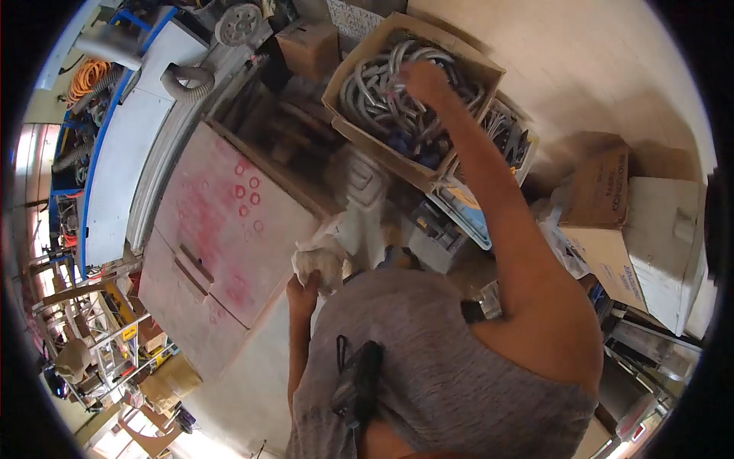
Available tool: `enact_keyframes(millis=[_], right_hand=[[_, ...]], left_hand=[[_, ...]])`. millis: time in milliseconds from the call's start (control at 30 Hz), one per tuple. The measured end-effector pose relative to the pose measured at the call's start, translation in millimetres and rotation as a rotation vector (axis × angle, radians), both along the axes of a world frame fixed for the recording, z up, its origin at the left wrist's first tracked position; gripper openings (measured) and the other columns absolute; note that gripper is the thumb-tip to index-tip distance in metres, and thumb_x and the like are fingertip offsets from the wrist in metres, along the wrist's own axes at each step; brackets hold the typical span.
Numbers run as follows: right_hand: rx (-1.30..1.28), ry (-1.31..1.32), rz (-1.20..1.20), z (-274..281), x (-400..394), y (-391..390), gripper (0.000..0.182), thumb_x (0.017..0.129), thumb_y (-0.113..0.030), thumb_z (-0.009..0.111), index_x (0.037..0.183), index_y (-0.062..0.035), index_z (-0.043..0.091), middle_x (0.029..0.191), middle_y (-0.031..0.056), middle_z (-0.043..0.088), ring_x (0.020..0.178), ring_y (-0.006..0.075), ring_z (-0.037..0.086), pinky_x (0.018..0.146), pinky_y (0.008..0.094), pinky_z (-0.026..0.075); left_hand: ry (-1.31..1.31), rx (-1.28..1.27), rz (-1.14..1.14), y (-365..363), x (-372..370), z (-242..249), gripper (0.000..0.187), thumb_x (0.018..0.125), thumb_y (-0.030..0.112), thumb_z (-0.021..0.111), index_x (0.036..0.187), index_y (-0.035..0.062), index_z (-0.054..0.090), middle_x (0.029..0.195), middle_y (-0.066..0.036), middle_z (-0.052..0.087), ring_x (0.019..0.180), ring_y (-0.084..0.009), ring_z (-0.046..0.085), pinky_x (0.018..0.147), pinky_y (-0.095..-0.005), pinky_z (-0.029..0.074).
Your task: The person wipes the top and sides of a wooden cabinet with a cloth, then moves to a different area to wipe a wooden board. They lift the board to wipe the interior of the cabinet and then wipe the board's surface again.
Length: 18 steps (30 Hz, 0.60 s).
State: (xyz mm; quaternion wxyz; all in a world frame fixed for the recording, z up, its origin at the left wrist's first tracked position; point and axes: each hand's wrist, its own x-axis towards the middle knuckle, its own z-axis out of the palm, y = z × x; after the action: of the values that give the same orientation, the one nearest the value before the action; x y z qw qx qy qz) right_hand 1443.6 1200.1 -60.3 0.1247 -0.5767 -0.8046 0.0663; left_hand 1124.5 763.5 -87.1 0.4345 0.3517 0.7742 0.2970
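Holding pale bundle (321,262) in left hand (305,289), mid-frame; reaching right hand (425,81) (grip too blurred to tell) to hoses (368,90), top centre.

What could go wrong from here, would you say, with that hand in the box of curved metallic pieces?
The curved metallic pieces lie jumbled over one another, so the right hand may snag or drag up several together. The left hand holds a pale, soft-looking bundle away from the cardboard box, so nothing there steadies the box, and a hard tug might shift it.
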Motion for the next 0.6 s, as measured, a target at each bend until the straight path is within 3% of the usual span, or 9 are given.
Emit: enact_keyframes(millis=[167,333,400,467,500,533,567,600], right_hand=[[0.080,0.077,-0.114,36,69,28,0.026,0.077,-0.024,0.054,0.096,-0.0108,0.067,0.088,0.0178,0.065,0.086,0.0358,0.063,0.077,0.0467,0.049],[0.124,-0.003,-0.330,60,101,19,0.025,0.077,-0.030,0.056,0.086,-0.0109,0.069,0.084,0.0163,0.066,0.081,0.0351,0.063,0.074,0.0433,0.050],[0.102,-0.052,-0.256,57,94,-8,0.027,0.076,-0.031,0.058,0.089,-0.0089,0.068,0.088,0.0157,0.066,0.084,0.0331,0.064,0.073,0.0417,0.051],[-0.235,0.071,0.057,39,39,-81,0.045,0.075,-0.031,0.065,0.112,-0.0070,0.057,0.094,0.0119,0.066,0.092,0.0305,0.062,0.078,0.0398,0.051],[-0.297,0.431,0.271,21,19,-120,0.061,0.074,-0.034,0.069,0.126,-0.0095,0.047,0.112,0.0123,0.061,0.103,0.0289,0.058,0.086,0.0385,0.048],[-0.446,0.557,0.377,32,1,-160,0.071,0.073,-0.035,0.070,0.132,-0.0089,0.040,0.125,0.0138,0.052,0.112,0.0280,0.052,0.093,0.0371,0.043],[-0.423,0.531,0.532,17,-16,-180,0.070,0.074,-0.034,0.070,0.131,-0.0061,0.041,0.125,0.0140,0.051,0.112,0.0264,0.052,0.093,0.0355,0.042],[-0.683,0.640,0.510,-3,-28,-198,0.069,0.073,-0.033,0.071,0.129,-0.0045,0.043,0.123,0.0141,0.052,0.110,0.0251,0.052,0.093,0.0347,0.042]], left_hand=[[-0.031,-0.048,-0.017,11,2,13,0.029,0.083,0.023,0.062,0.093,-0.0040,0.062,0.072,-0.007,0.064,0.062,-0.0145,0.058,0.058,-0.0310,0.047],[-0.054,-0.050,-0.112,31,5,20,0.028,0.084,0.023,0.062,0.091,-0.0034,0.062,0.068,-0.006,0.062,0.058,-0.0124,0.056,0.053,-0.0289,0.045],[-0.034,-0.047,-0.135,50,9,27,0.027,0.084,0.023,0.062,0.090,-0.0030,0.062,0.067,-0.005,0.061,0.057,-0.0112,0.055,0.052,-0.0279,0.043],[-0.102,-0.077,-0.186,73,22,47,0.026,0.083,0.024,0.063,0.088,-0.0016,0.062,0.066,-0.005,0.061,0.056,-0.0097,0.054,0.049,-0.0268,0.042],[-0.104,-0.082,-0.204,83,26,55,0.026,0.083,0.024,0.063,0.088,-0.0016,0.062,0.066,-0.005,0.061,0.056,-0.0097,0.054,0.049,-0.0268,0.042],[-0.130,-0.076,-0.257,91,31,62,0.026,0.083,0.024,0.063,0.088,-0.0012,0.062,0.067,-0.004,0.061,0.055,-0.0092,0.053,0.048,-0.0258,0.042],[-0.156,-0.070,-0.308,98,36,67,0.025,0.082,0.024,0.063,0.089,-0.0008,0.062,0.069,-0.004,0.061,0.054,-0.0086,0.053,0.047,-0.0247,0.042],[-0.155,-0.076,-0.323,103,39,70,0.025,0.082,0.024,0.063,0.089,-0.0008,0.062,0.069,-0.004,0.061,0.054,-0.0086,0.053,0.047,-0.0247,0.042]])
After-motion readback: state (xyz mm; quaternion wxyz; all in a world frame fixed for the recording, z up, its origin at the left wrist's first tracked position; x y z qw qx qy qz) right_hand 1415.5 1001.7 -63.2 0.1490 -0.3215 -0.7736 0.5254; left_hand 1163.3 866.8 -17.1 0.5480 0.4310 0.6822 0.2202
